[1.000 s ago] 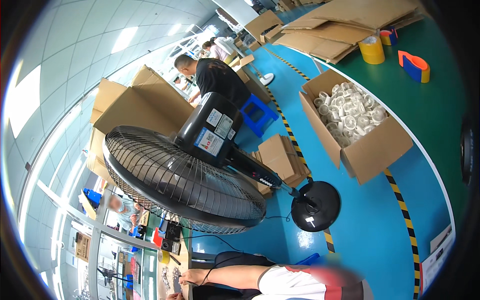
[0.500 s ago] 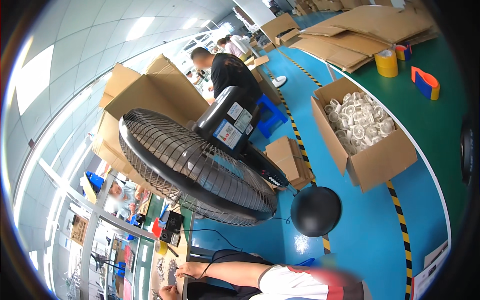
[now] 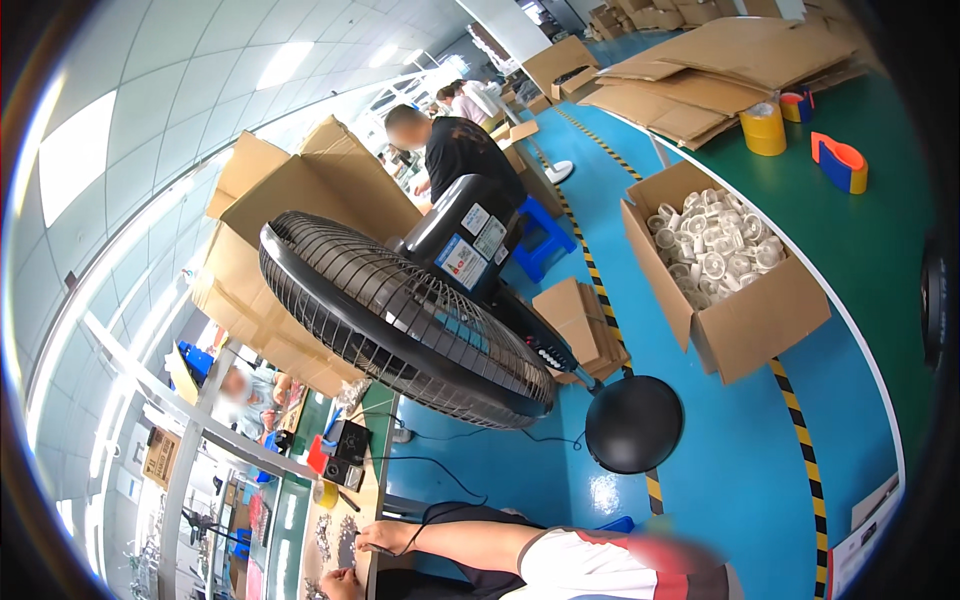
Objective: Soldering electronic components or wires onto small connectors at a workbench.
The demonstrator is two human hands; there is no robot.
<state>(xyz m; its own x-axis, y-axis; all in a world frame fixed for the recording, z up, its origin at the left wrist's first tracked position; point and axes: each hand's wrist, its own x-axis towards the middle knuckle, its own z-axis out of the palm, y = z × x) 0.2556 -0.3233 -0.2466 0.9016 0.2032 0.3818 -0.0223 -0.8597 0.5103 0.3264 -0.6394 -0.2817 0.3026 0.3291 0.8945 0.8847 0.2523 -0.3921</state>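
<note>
My right hand (image 3: 376,537) rests at the edge of a light worktop (image 3: 371,490), in the lower left of the picture. Its fingers are bent together over small dark pieces (image 3: 347,535); whatever lies between them is too small to name. Close by, my left hand (image 3: 341,584) is partly cut off at the lower rim, its fingers curled, and I cannot make out what they hold. A thin dark cable (image 3: 440,507) runs near my right wrist. Small silvery pieces (image 3: 322,537) lie scattered on the worktop beside both hands.
A black standing fan (image 3: 400,320) fills the middle, its round base (image 3: 634,425) on the blue floor. An open carton of clear plastic parts (image 3: 765,325) stands right. Flat cardboard (image 3: 700,70) lies behind. A person in black (image 3: 470,150) sits beyond; another (image 3: 262,395) works across the table.
The fan's round guard has swung slightly to the right. The person in black has shifted their head a little. My hands stay nearly in place, with small finger movement.
</note>
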